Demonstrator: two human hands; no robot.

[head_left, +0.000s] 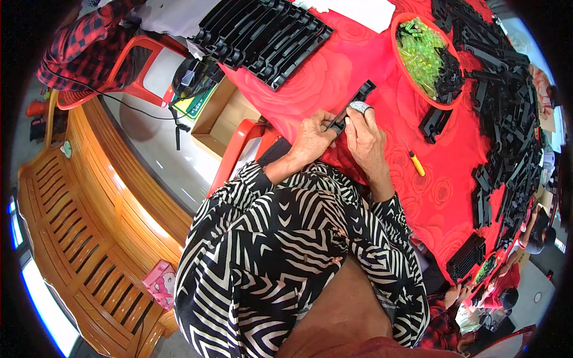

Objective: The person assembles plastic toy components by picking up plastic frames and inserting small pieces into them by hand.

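Note:
My left hand [313, 138] is closed around the lower end of a long black plastic part [360, 95], held above the red tablecloth near the table's front edge. Fingers of my right hand [366, 143] press together against the same part from the other side; a patterned grey-white band [360, 107] shows at one finger. Whatever lies between those right fingertips is too small to make out. To the right of my right hand lies a screwdriver [416, 162] with a yellow handle. Beyond it rests a single black plastic piece [435, 124].
An orange basket [399, 71] holds green-yellow clear pieces and small black ones. Rows of black parts [262, 39] lie at the far left, and a large heap [507, 131] covers the right side. Left are a cardboard box [230, 113], red chairs [134, 65] and a wooden bench [77, 232]. Other people sit nearby.

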